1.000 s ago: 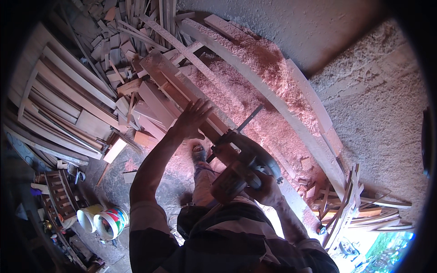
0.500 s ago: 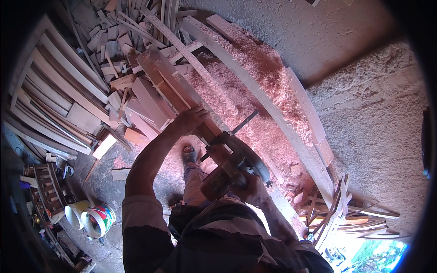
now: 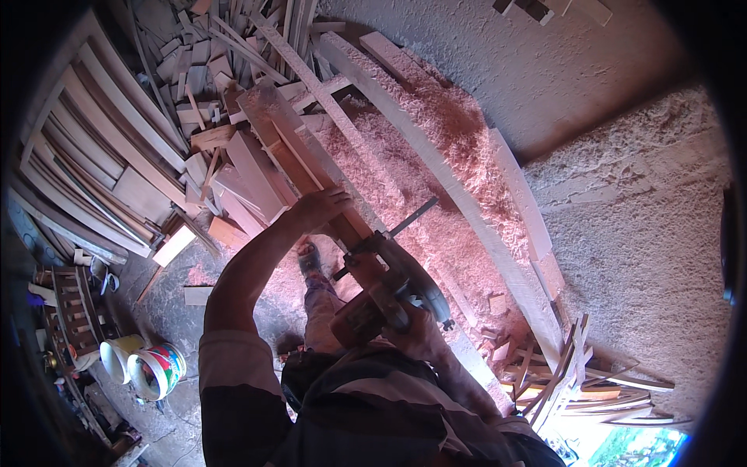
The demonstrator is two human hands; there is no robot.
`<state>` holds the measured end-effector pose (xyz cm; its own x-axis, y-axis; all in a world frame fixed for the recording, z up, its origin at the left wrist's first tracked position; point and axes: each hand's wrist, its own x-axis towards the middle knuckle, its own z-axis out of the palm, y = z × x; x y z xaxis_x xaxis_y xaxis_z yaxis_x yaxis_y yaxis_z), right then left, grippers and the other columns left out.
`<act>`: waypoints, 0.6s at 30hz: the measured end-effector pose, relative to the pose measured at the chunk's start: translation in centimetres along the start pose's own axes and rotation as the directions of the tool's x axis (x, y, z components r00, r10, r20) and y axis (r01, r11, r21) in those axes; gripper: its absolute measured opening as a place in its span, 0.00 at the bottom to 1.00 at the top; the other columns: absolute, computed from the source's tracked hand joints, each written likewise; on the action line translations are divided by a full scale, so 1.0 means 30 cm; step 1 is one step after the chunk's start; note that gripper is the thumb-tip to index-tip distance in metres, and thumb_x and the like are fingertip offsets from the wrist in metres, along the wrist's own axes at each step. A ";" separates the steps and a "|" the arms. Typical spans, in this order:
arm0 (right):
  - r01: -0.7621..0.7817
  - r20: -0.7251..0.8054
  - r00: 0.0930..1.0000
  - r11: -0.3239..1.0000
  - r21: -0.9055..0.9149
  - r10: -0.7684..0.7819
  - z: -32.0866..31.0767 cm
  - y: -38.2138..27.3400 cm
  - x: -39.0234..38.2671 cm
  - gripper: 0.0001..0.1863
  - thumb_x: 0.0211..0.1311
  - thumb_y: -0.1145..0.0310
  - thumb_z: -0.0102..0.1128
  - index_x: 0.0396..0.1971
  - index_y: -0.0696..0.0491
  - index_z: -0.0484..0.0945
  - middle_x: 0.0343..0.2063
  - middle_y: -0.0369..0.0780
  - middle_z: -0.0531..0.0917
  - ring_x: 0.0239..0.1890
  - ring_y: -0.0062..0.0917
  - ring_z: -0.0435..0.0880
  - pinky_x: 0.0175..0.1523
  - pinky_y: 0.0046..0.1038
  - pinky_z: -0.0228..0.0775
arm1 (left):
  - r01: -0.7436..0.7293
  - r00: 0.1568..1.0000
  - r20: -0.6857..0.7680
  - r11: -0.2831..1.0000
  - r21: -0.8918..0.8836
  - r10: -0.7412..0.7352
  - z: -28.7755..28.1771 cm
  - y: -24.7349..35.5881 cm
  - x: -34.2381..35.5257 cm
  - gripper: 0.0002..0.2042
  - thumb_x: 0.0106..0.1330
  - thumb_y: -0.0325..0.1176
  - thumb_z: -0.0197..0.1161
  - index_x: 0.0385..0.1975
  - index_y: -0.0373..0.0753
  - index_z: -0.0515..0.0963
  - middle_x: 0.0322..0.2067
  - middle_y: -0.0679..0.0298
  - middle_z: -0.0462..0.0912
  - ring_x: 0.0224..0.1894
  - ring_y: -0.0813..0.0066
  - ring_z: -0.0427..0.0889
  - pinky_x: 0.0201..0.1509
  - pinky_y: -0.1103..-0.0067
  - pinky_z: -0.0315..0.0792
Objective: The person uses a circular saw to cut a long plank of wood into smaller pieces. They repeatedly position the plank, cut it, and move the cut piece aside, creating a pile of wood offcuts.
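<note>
My right hand (image 3: 412,328) is closed round the rear handle of a circular saw (image 3: 373,307), close in front of my body. The saw sits on a long wooden board (image 3: 297,165) that runs away to the upper left. A thin metal guide bar (image 3: 412,216) sticks out from the saw's front on both sides. Ahead of the saw, my left hand (image 3: 327,204) is clasped over the board, its fingers across the top. The saw's body hides the blade and the cut.
Curved timber pieces (image 3: 109,117) stack at the left, beside a heap of offcuts (image 3: 198,70). Shavings (image 3: 405,140) and a long curved beam (image 3: 459,183) lie to the right. A bucket (image 3: 159,372) stands lower left. My foot (image 3: 309,257) is beside the board.
The whole view has shifted slightly, and my foot has moved a little to the left. Both hands keep their places on the board and the saw.
</note>
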<state>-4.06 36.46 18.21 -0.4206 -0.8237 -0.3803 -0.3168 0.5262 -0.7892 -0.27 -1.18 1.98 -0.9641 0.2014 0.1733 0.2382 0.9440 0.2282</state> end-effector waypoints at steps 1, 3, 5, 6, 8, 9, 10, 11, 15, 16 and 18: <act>0.009 -0.008 1.000 1.000 0.013 -0.009 0.002 -0.002 0.003 0.29 0.55 0.65 0.68 0.58 0.56 0.77 0.35 0.53 0.87 0.43 0.47 0.89 0.46 0.42 0.81 | 0.009 1.000 0.010 1.000 -0.020 -0.009 -0.002 -0.003 0.000 0.45 0.40 0.50 0.82 0.63 0.41 0.71 0.62 0.61 0.76 0.68 0.61 0.71 0.69 0.71 0.72; 0.027 -0.022 0.999 0.999 0.032 -0.027 0.005 -0.003 0.010 0.30 0.55 0.65 0.69 0.59 0.56 0.77 0.35 0.53 0.87 0.43 0.47 0.89 0.46 0.42 0.81 | 0.002 1.000 0.010 1.000 -0.018 -0.002 -0.007 -0.009 -0.002 0.45 0.41 0.50 0.82 0.63 0.42 0.71 0.63 0.61 0.76 0.68 0.62 0.71 0.69 0.70 0.73; 0.069 -0.035 0.997 0.997 0.035 -0.067 0.009 -0.001 0.023 0.30 0.55 0.65 0.69 0.59 0.56 0.76 0.35 0.53 0.87 0.43 0.47 0.89 0.46 0.42 0.80 | -0.012 1.000 0.026 1.000 -0.008 0.012 -0.016 -0.024 0.002 0.45 0.41 0.49 0.81 0.63 0.43 0.71 0.63 0.61 0.75 0.69 0.62 0.71 0.69 0.70 0.72; 0.078 -0.042 0.996 0.997 0.030 -0.076 0.009 0.001 0.029 0.30 0.55 0.65 0.69 0.60 0.56 0.76 0.35 0.53 0.87 0.43 0.47 0.89 0.46 0.42 0.80 | -0.019 0.999 0.040 1.000 -0.001 0.019 -0.022 -0.035 0.004 0.45 0.42 0.49 0.81 0.64 0.43 0.70 0.64 0.61 0.75 0.69 0.63 0.71 0.70 0.70 0.72; 0.069 -0.040 0.997 0.997 0.034 -0.068 0.015 0.002 0.052 0.30 0.55 0.66 0.69 0.59 0.57 0.76 0.35 0.53 0.87 0.43 0.47 0.89 0.45 0.41 0.80 | -0.016 0.997 0.078 1.000 -0.013 0.017 -0.036 -0.060 0.005 0.44 0.43 0.47 0.81 0.64 0.43 0.70 0.64 0.61 0.74 0.69 0.63 0.71 0.70 0.70 0.72; 0.064 -0.039 0.997 0.997 0.033 -0.063 0.020 -0.001 0.062 0.30 0.55 0.66 0.69 0.59 0.57 0.76 0.35 0.53 0.87 0.43 0.47 0.89 0.45 0.41 0.80 | -0.008 0.995 0.102 1.000 -0.030 0.011 -0.044 -0.075 0.005 0.44 0.43 0.45 0.81 0.64 0.43 0.70 0.65 0.61 0.74 0.69 0.63 0.71 0.71 0.70 0.71; 0.068 -0.040 0.997 0.997 0.030 -0.067 0.024 -0.005 0.073 0.29 0.55 0.66 0.69 0.58 0.58 0.76 0.35 0.53 0.87 0.42 0.47 0.89 0.45 0.41 0.80 | -0.007 0.995 0.098 0.999 -0.043 0.011 -0.049 -0.091 0.004 0.43 0.44 0.44 0.81 0.64 0.43 0.70 0.65 0.61 0.74 0.69 0.63 0.71 0.71 0.71 0.71; 0.076 -0.040 0.996 0.997 0.024 -0.075 0.026 -0.010 0.086 0.29 0.55 0.66 0.69 0.58 0.58 0.77 0.35 0.53 0.87 0.42 0.46 0.89 0.44 0.41 0.80 | -0.028 0.996 0.087 1.000 0.015 0.026 -0.050 -0.102 0.004 0.40 0.45 0.41 0.79 0.63 0.43 0.71 0.64 0.62 0.75 0.68 0.64 0.72 0.71 0.72 0.71; 0.008 -0.005 1.000 1.000 0.028 -0.007 0.031 -0.036 0.113 0.28 0.55 0.66 0.68 0.57 0.58 0.77 0.35 0.53 0.87 0.42 0.46 0.89 0.44 0.41 0.79 | -0.080 0.996 0.059 0.989 0.126 0.073 -0.033 -0.136 -0.002 0.39 0.45 0.37 0.77 0.62 0.44 0.71 0.64 0.64 0.75 0.68 0.65 0.73 0.71 0.73 0.71; 0.024 -0.012 1.000 0.999 0.030 -0.024 0.031 -0.042 0.121 0.28 0.55 0.65 0.68 0.56 0.58 0.77 0.35 0.53 0.87 0.41 0.45 0.89 0.44 0.41 0.79 | -0.080 0.994 0.081 0.988 0.135 0.069 -0.029 -0.145 -0.003 0.41 0.44 0.37 0.78 0.64 0.44 0.70 0.65 0.63 0.74 0.68 0.65 0.72 0.71 0.73 0.71; 0.043 -0.027 0.999 0.999 0.029 -0.042 0.034 -0.051 0.134 0.27 0.55 0.65 0.68 0.56 0.58 0.77 0.35 0.53 0.87 0.41 0.45 0.89 0.43 0.40 0.79 | -0.065 0.996 0.060 0.995 0.081 0.060 -0.028 -0.163 -0.006 0.40 0.45 0.36 0.78 0.64 0.45 0.70 0.65 0.64 0.74 0.68 0.65 0.72 0.71 0.73 0.71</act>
<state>-4.41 32.12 17.40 -0.4296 -0.8392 -0.3333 -0.3102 0.4838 -0.8184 -1.15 -6.06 1.64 -0.9534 0.2729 0.1286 0.2897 0.9471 0.1383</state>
